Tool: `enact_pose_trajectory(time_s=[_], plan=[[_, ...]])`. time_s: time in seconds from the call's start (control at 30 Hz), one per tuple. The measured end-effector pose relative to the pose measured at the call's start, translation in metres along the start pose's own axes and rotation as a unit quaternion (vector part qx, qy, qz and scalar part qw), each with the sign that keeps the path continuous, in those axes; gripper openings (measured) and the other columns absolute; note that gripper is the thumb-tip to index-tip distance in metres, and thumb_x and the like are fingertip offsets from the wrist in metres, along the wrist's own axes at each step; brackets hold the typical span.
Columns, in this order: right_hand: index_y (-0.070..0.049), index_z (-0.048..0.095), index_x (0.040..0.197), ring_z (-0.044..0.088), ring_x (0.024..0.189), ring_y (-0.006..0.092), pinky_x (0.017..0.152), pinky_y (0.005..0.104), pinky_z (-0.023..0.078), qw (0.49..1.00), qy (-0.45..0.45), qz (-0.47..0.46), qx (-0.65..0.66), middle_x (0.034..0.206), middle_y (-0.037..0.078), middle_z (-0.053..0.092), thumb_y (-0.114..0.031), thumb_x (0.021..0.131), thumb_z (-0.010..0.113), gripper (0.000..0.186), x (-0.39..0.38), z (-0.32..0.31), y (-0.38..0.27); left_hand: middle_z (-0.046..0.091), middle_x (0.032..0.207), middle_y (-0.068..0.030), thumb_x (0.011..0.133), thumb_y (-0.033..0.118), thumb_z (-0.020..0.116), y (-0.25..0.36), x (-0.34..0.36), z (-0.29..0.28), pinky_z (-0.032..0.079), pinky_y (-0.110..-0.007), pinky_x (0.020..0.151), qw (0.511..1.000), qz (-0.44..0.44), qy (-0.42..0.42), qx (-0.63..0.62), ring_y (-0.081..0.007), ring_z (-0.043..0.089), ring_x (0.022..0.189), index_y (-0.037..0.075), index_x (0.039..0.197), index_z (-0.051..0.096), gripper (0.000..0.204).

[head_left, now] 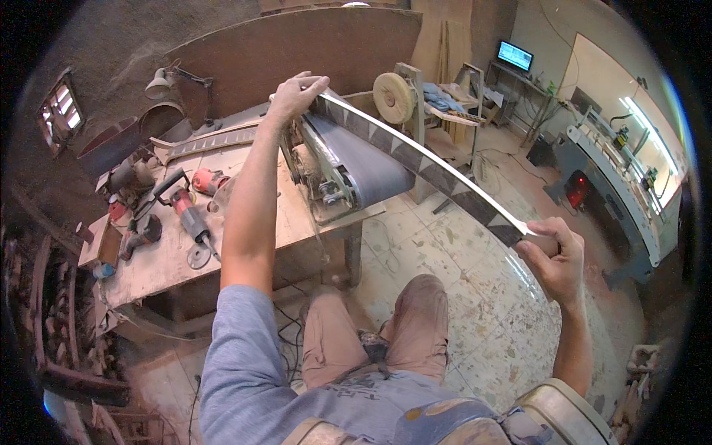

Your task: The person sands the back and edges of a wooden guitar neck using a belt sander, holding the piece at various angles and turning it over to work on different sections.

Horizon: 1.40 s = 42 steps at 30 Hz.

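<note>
A long, narrow strip (423, 167) with a white edge and a dark face patterned with pale triangles runs diagonally across the view. My left hand (300, 95) grips its upper end, over the belt sander (371, 179) on the workbench. At the lower right, my right hand (552, 252) has its fingers wrapped round the other end. The strip is held above the grey sanding belt and extends past it over the tiled floor. Whether it touches the belt I cannot tell.
Power tools (185, 208) and a curved slatted piece (208, 144) lie on the workbench (148, 282) at left, near a desk lamp (159, 83). Behind the sander stands a round buffing wheel (393, 99). A grey machine (608, 189) and a screen (514, 56) are at right. Cables cross the floor.
</note>
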State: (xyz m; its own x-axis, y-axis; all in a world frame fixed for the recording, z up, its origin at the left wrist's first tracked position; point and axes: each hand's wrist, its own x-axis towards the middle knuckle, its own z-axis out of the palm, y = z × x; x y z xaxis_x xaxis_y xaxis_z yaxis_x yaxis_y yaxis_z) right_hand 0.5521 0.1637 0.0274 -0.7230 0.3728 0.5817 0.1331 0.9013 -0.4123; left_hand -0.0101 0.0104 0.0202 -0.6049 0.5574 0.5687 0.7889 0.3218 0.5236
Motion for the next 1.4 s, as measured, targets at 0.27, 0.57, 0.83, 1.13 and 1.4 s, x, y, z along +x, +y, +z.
enact_pose_trajectory(time_s=[0.27, 0.57, 0.83, 1.13, 1.4], plan=[[-0.002, 0.07, 0.108, 0.071, 0.082, 0.0165, 0.072, 0.0291, 0.051, 0.999, -0.05, -0.001, -0.002, 0.093, 0.014, 0.075, -0.019, 0.083, 0.085, 0.034, 0.064, 0.036, -0.002, 0.053, 0.151, -0.0056, 0.1, 0.05, 0.061, -0.056, 0.032, -0.031, 0.045, -0.041, 0.109, 0.985, -0.01, -0.148, -0.094, -0.0261, 0.052, 0.136, 0.015, 0.139, 0.066, 0.053], [-0.002, 0.069, 0.111, 0.073, 0.082, 0.0159, 0.071, 0.0307, 0.054, 0.993, -0.069, -0.066, 0.063, 0.093, 0.012, 0.076, -0.019, 0.088, 0.082, 0.031, 0.14, 0.104, -0.002, 0.064, 0.136, -0.0051, 0.101, 0.036, 0.064, -0.15, 0.069, -0.065, 0.048, -0.038, 0.104, 0.979, -0.052, -0.133, -0.144, -0.0222, 0.061, 0.123, 0.011, 0.135, 0.067, 0.043], [-0.005, 0.069, 0.11, 0.074, 0.081, 0.0178, 0.07, 0.0354, 0.055, 0.988, -0.088, -0.098, 0.082, 0.094, 0.01, 0.076, -0.019, 0.088, 0.082, 0.029, 0.183, 0.139, -0.004, 0.066, 0.128, -0.0057, 0.103, 0.033, 0.062, -0.175, 0.07, -0.096, 0.05, -0.038, 0.099, 0.987, -0.067, -0.096, -0.109, -0.0191, 0.065, 0.111, 0.011, 0.135, 0.066, 0.039], [-0.002, 0.071, 0.108, 0.071, 0.077, 0.0179, 0.07, 0.0307, 0.053, 0.989, -0.063, -0.106, 0.085, 0.091, 0.012, 0.076, -0.013, 0.082, 0.086, 0.032, 0.162, 0.107, 0.023, 0.066, 0.131, -0.0098, 0.1, 0.044, 0.065, -0.114, 0.045, -0.096, 0.044, -0.039, 0.111, 0.985, -0.045, -0.162, -0.047, -0.0233, 0.06, 0.124, 0.006, 0.136, 0.065, 0.053], [-0.002, 0.071, 0.102, 0.067, 0.081, 0.0146, 0.075, 0.0293, 0.05, 0.998, -0.06, -0.017, -0.007, 0.088, 0.008, 0.072, -0.008, 0.075, 0.086, 0.031, 0.089, 0.021, 0.065, 0.065, 0.141, -0.0082, 0.096, 0.033, 0.071, -0.026, 0.02, -0.061, 0.052, -0.038, 0.105, 0.974, 0.094, -0.191, 0.078, -0.0239, 0.066, 0.121, 0.011, 0.14, 0.064, 0.05]])
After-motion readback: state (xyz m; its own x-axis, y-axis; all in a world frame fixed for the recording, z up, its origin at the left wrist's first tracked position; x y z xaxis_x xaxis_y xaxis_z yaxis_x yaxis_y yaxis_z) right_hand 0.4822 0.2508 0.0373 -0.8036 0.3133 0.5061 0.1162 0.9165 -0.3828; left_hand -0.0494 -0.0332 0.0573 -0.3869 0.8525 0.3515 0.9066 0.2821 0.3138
